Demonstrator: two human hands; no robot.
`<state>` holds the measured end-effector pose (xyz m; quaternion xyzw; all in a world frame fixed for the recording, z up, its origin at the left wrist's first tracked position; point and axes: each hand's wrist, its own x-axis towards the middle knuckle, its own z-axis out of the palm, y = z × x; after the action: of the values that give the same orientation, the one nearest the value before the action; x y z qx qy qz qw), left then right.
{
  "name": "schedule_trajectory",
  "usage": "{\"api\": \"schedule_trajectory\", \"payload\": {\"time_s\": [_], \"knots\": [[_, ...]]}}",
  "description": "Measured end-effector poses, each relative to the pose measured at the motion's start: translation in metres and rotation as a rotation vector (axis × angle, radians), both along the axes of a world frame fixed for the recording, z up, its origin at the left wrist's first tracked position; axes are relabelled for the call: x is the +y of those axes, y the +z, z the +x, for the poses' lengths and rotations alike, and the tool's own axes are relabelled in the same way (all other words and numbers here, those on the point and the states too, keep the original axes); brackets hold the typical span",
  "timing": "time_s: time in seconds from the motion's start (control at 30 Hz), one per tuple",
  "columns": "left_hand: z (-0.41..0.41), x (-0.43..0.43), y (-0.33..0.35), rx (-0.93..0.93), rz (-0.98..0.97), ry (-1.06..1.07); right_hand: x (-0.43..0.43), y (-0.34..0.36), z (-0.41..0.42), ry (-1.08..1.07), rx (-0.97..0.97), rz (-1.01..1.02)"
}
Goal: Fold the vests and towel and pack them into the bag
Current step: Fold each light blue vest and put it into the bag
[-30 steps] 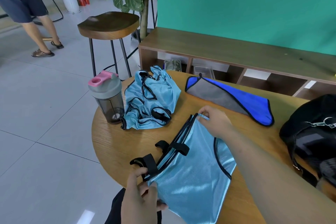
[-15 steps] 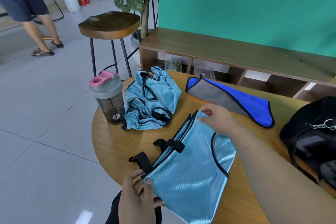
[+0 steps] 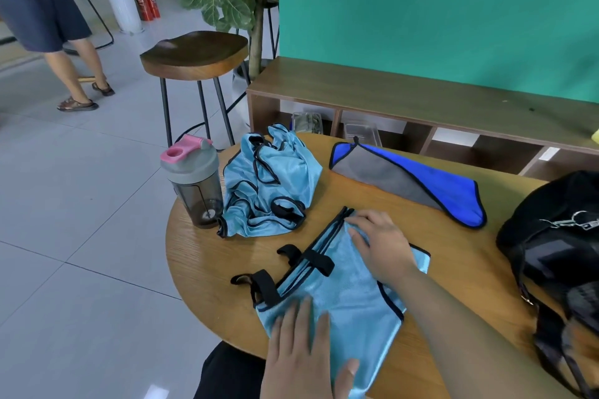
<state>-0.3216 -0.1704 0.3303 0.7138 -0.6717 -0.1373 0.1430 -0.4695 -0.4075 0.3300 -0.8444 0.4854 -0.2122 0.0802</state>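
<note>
The shiny light-blue, black-trimmed vest (image 3: 350,298) lies flat by the near edge of the round wooden desk (image 3: 207,256), long axis running inward. The left grip (image 3: 301,353) presses its near end and the right grip (image 3: 382,246) its far end, both flat-fingered, clasping nothing.

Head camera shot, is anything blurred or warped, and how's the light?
Head view: the left hand is smeared by motion blur, while the right hand is sharper. Head view: wide-angle distortion makes the bench and stool lean. Head view: the light is soft and even, with a mild sheen on the flat vest.
</note>
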Motion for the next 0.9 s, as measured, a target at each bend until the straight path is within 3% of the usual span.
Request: {"api": "schedule_trajectory", "payload": {"time_s": [0.27, 0.5, 0.57, 0.7, 0.8, 0.9], "knots": [[0.034, -0.058, 0.049, 0.018, 0.059, -0.052, 0.058, -0.003, -0.06, -0.54, 0.068, 0.083], [-0.009, -0.086, 0.046, -0.234, 0.013, -0.073, 0.135, 0.001, -0.078, -0.79, 0.276, 0.075], [-0.016, -0.081, 0.031, -0.241, -0.019, -0.084, 0.143, 0.006, -0.082, -0.706, 0.309, 0.005], [-0.016, -0.078, 0.018, -0.282, 0.014, -0.135, 0.141, 0.014, -0.095, -0.258, 0.41, -0.103], [-0.007, -0.081, 0.019, -0.359, 0.033, -0.258, 0.132, 0.019, -0.098, -0.217, 0.408, 0.056], [0.014, -0.083, 0.015, -0.31, 0.054, -0.264, 0.127, 0.019, -0.101, -0.223, 0.376, 0.108]]}}
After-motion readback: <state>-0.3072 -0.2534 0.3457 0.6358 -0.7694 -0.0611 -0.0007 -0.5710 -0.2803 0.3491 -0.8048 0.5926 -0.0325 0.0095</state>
